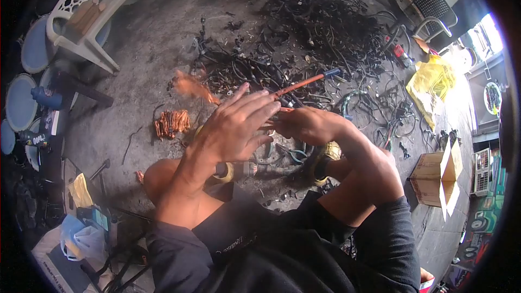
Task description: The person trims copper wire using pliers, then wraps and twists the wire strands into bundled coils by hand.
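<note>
My left hand (pixel 230 125) is held out with its fingers stretched and lying across a bundle of copper wire. The loose end of the copper wire (pixel 195 87) fans out blurred beyond my left fingers. My right hand (pixel 309 123) is closed on the wire close to my left fingertips; its fingers are partly hidden. A reddish-orange rod-like length (pixel 301 84) with a dark blue end sticks out up and right from between the hands; whether it joins the wire is hidden. On the floor at left sits a folded copper wire bundle (pixel 172 124).
Pliers (pixel 297 155) lie on the floor between my feet. A large heap of black cable scraps (pixel 320 16) spreads ahead. A white plastic chair (pixel 81 32) stands at left, a yellow bag (pixel 431 84) and an open cardboard box (pixel 437 179) at right.
</note>
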### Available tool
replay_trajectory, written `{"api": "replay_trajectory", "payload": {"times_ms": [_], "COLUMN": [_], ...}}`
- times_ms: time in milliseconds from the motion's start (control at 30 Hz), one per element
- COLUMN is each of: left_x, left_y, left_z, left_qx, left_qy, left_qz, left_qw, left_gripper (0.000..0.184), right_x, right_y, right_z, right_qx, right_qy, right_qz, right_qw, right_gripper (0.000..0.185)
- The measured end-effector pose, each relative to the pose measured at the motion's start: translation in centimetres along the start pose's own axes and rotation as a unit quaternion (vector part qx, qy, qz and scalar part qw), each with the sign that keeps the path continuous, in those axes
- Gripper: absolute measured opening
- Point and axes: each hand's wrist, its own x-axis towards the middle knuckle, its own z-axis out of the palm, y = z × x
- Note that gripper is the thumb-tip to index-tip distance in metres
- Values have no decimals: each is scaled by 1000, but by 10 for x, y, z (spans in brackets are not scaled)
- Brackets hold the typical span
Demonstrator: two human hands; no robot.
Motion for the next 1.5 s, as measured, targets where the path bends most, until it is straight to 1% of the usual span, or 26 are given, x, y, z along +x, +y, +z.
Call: {"api": "replay_trajectory", "payload": {"times_ms": [33,67,100,133,200,233,267,367,400,433,500,667,733,767,833,867,933,967,1133,1200,1233,1267,1333,1400,1467,1500], "left_x": [-2,-4,-5,-7,-4,-4,-4,-5,-7,-8,-8,-8,-10,-10,-9,-9,-7,-6,-7,-5,-4,4,4,12,10,13], "left_y": [-3,-7,-8,-7,-4,-5,-5,-5,-6,-7,-4,1,-6,-8,-10,-10,-11,-14,-9,1,7,19,14,14,9,7], "left_z": [1,3,5,6,3,8,8,7,5,5,6,15,18,16,7,3,-2,-1,0,13,17,22,54,52,52,52], "left_qx": [0,-4,-10,-12,-15,-13,-12,-37,-30,-24,7,82,26,28,-101,-100,-263,-256,-251,-305,-312,-378,-421,-413,-333,-284], "left_qy": [1,-11,-25,-26,1,57,59,51,15,-23,-33,-21,-72,-71,-77,-79,-36,4,48,124,139,186,236,253,216,231], "left_qz": [-2,-6,-10,-13,-31,3,2,-33,-41,-49,-48,-46,-73,-75,-116,-115,-165,-164,-178,-266,-289,-293,-298,-277,-290,-271], "left_qw": [1000,1000,1000,999,999,998,998,997,999,998,998,995,994,994,985,985,950,953,950,906,895,858,824,830,871,890], "left_gripper": [50,42,34,34,17,14,14,12,6,2,3,7,7,7,13,13,26,31,37,36,37,36,34,32,30,29], "right_x": [-7,-11,-10,-13,-19,-17,-18,-14,-14,-14,-13,-7,0,0,-1,-1,-1,-1,2,8,7,11,22,26,31,31], "right_y": [-5,-9,-5,-8,-27,-18,-23,-34,-30,-28,-25,-14,-5,-9,-19,-18,-15,-15,-26,-28,-32,-35,-39,-33,-39,-35], "right_z": [-2,-4,-3,-3,-8,-9,-9,5,7,8,12,19,29,29,30,30,30,31,27,32,31,35,48,46,43,40], "right_qx": [33,65,56,59,73,51,50,13,13,-51,-151,-229,-284,-284,-256,-254,-241,-157,-19,53,70,70,222,328,466,460], "right_qy": [2,3,8,5,28,29,28,167,165,148,123,125,257,256,258,261,204,246,258,318,316,316,409,385,376,345], "right_qz": [-3,-5,-30,-29,-2,-44,-45,-100,-101,-82,-36,-55,-167,-168,-123,-123,-80,-133,-108,-143,-141,-141,-124,-79,-79,-82], "right_qw": [999,998,998,998,997,997,997,981,981,984,980,964,908,908,923,923,945,947,960,936,935,936,876,859,797,814], "right_gripper": [34,35,36,36,32,29,29,29,29,27,25,26,24,24,20,20,18,17,21,23,26,26,26,26,26,26]}}
